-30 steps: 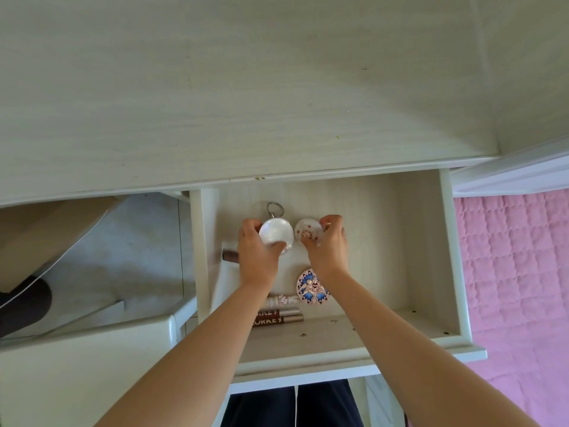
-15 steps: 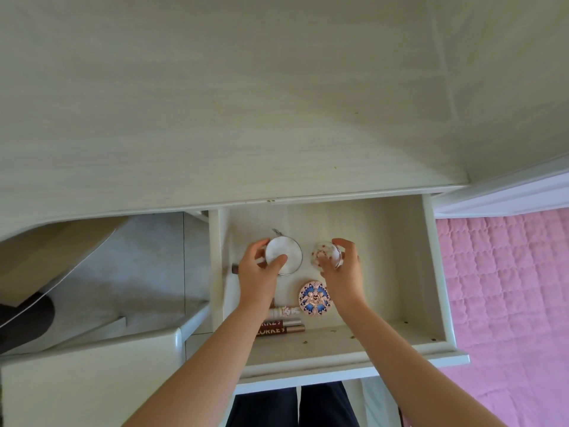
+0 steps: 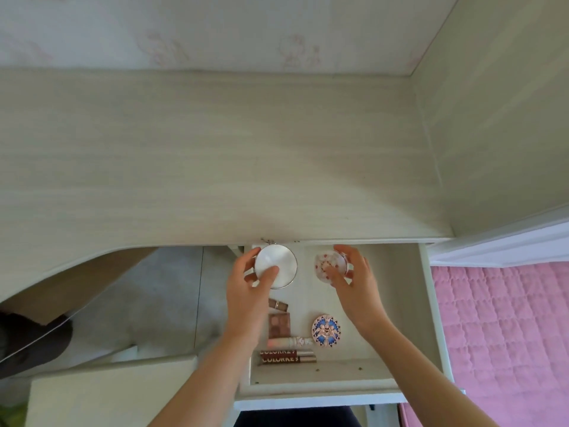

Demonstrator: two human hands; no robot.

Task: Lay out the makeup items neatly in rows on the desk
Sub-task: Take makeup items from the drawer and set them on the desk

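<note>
Holding a round white compact (image 3: 276,266), the left hand (image 3: 246,291) hung over the open drawer (image 3: 397,303), just under the desk (image 3: 215,167) edge. At 3 o'clock, the right hand (image 3: 357,282) gripped a flowery compact (image 3: 329,266).

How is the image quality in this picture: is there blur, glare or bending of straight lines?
Head view: soft daylight, no harsh glare; a broad faint shadow crosses the desk top. The wide lens bends the desk's front edge. The left hand and right hand look slightly smeared, as does the white compact; the two tubes in the drawer stay legible.
</note>
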